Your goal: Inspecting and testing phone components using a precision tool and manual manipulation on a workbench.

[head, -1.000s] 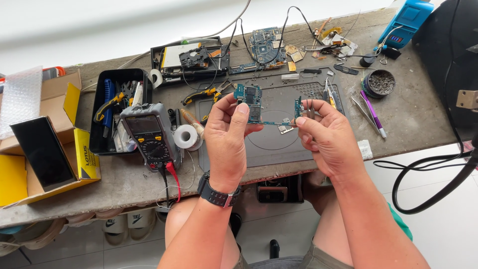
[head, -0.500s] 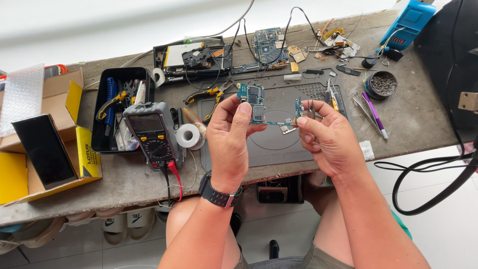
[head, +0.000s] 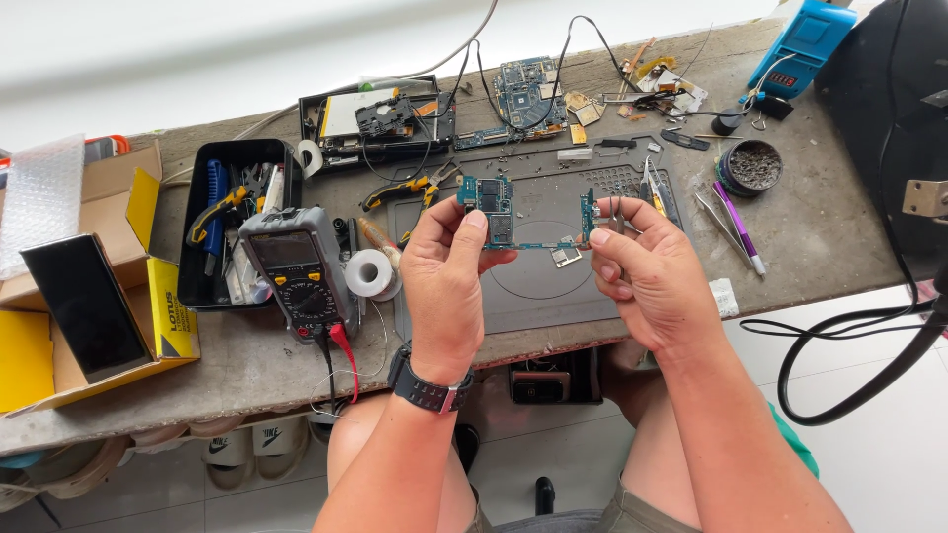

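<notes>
Hidden: board ends covered by fingertips; components too small to read.
Circuit board [head: 513, 219]: frame centre, above grey mat [head: 538, 286]; long axis left-right.
Left hand [head: 446, 281]: pinched on left end.
Right hand [head: 647, 276]: pinched on right end.

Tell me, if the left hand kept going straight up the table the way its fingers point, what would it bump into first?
Probably the yellow-handled pliers lying just beyond the left hand, which holds the blue circuit board above the grey mat. Depth is unclear, so it might pass over them.
</notes>
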